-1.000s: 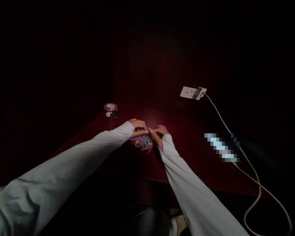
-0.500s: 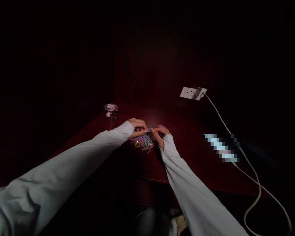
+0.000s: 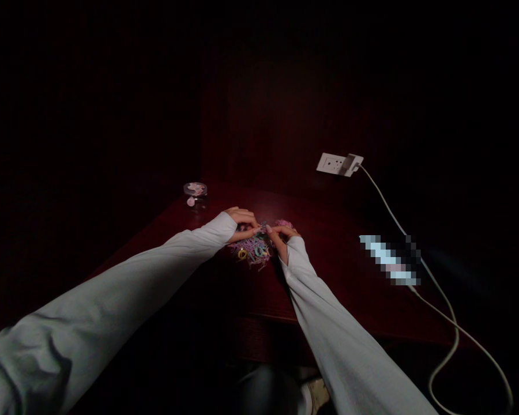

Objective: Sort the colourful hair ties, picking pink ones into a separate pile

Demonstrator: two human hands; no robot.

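Note:
A small heap of thin purple and pink strands [image 3: 251, 259] with little coloured rings among them lies on the dark red table [image 3: 225, 294]. A yellow ring [image 3: 242, 253] and a green ring [image 3: 259, 252] stand out near its front. Over the heap's far side, my left hand [image 3: 243, 222] has its thumb and fingers drawn together in a pinch. My right hand [image 3: 281, 234] pinches close beside it, fingertips nearly meeting the left ones. Something tiny and pale shows between the fingertips, too small to name. Part of the heap is hidden under both hands.
A clear round jar [image 3: 195, 196] with a pink-patterned lid stands at the back left. To the right lies a phone with a blurred-out screen [image 3: 389, 259], joined by a white cable [image 3: 452, 314] to a charger [image 3: 354, 165] in the wall socket [image 3: 330, 163].
Both hands stay almost in place over the heap. Only the fingertips have shifted slightly around the small thing between them.

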